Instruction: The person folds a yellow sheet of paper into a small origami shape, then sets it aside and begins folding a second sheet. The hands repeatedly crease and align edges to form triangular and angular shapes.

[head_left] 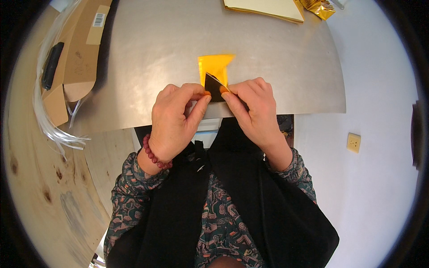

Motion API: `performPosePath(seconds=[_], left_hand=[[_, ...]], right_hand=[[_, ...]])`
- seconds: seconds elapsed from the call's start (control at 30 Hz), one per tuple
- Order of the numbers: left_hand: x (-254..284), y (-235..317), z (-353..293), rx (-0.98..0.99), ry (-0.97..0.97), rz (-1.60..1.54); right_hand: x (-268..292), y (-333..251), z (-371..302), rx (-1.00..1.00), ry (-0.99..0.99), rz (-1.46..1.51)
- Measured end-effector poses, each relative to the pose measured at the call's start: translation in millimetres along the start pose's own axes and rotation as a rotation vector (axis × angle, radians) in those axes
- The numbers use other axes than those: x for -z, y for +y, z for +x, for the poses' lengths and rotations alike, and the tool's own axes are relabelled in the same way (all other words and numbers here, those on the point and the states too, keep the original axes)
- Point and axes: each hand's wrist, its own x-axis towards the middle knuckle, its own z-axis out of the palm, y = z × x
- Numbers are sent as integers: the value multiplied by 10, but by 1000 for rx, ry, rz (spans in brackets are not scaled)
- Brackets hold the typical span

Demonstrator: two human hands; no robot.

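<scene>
A small piece of shiny gold foil paper point(214, 65) with a dark side showing lies near the front edge of the metal table, partly folded. My left hand point(178, 109) pinches its near left edge between thumb and fingers. From the other side, my right hand point(251, 105) pinches the near right corner, which is turned up into a slanted fold. Both hands are closed on the same sheet, their fingertips a short gap apart. The far end of the foil spreads out flat beyond the fingers.
A stack of gold-edged paper sheets point(266, 8) lies at the far right, beside crumpled gold foil pieces point(319, 8). At left stands an open cardboard box point(82, 53) with clear plastic strips point(47, 118) and a black object point(52, 66). The metal table point(154, 53) ends before my body.
</scene>
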Motion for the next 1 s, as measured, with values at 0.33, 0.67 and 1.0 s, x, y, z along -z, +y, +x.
performPosePath(seconds=[0.33, 0.67, 1.0], left_hand=[[168, -55, -58, -237, -129, 205], [130, -63, -114, -194, -54, 234], [9, 16, 16, -90, -37, 291]], right_hand=[[80, 41, -102, 133, -21, -22], [69, -35, -192, 30, 6, -68], [-8, -134, -84, -124, 48, -89]])
